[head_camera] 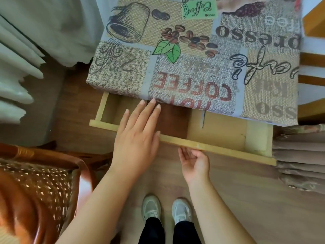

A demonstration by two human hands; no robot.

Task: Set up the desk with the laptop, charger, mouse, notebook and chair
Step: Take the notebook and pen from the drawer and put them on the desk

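So the counter [193,50] had that coffee-print cloth over it, nothing sitting on top that I could see; the wooden drawer [219,148] under its front edge was pulled out, and inside I could only make out a dark brown flat thing [174,120] on the left and bare pale wood on the right; couldn't tell what the brown thing was. The left hand [137,138] was laid flat over the drawer's front rail, fingers [149,111] stretched out and open, tips reaching in under the cloth edge, gripping nothing; the right hand [195,162] was cupped palm-up under the front rail, fingers curled loosely against its underside, touching it more than clamping. The wicker chair [35,182] stood off to the left, well apart from the counter; white sneakers [167,210] on the wood floor [255,208] below.
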